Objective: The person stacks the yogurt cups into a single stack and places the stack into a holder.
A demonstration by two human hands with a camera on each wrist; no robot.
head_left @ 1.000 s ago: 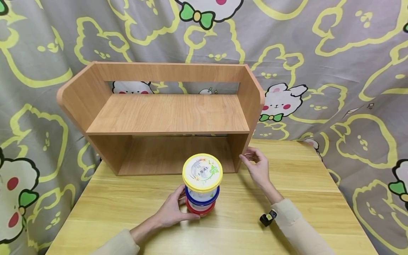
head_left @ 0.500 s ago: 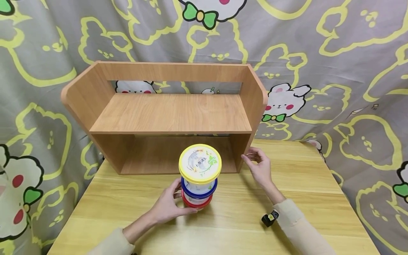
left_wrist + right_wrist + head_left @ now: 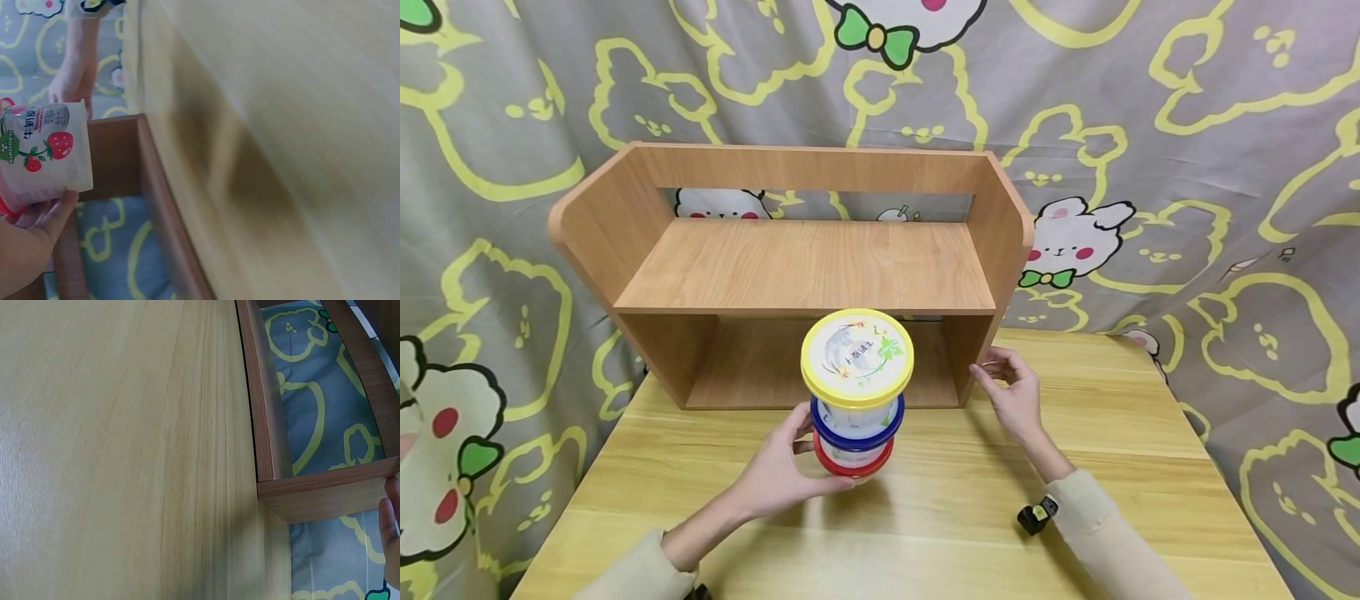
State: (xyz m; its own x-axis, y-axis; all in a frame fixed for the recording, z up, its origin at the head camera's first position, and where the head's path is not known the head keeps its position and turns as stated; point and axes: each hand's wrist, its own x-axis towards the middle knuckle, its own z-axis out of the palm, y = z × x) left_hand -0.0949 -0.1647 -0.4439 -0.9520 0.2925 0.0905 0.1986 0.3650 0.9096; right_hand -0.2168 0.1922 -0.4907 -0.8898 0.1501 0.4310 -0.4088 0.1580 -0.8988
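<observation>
A stack of three lidded plastic tubs stands upright in the head view: a yellow-lidded tub (image 3: 857, 357) on top, a blue-lidded tub (image 3: 856, 423) in the middle, a red-lidded tub (image 3: 853, 457) at the bottom. My left hand (image 3: 778, 468) grips the bottom tub from the left, thumb at the near side. The left wrist view shows this tub (image 3: 47, 150) with strawberry print, held above the table. At the right, my right hand (image 3: 1015, 398) touches the outer side of the wooden desk shelf (image 3: 808, 265) near its front edge, thumb and fingers fairly extended (image 3: 390, 531).
The two-level shelf stands at the back of the wooden table (image 3: 955, 533), behind the tubs. A patterned curtain (image 3: 1187, 167) hangs close behind and on both sides. A small black device (image 3: 1037, 515) sits at the right wrist.
My left hand has lifted the tub stack, which has risen and shifted slightly left in the head view. My right hand stays at the shelf's side. The head view has shifted slightly.
</observation>
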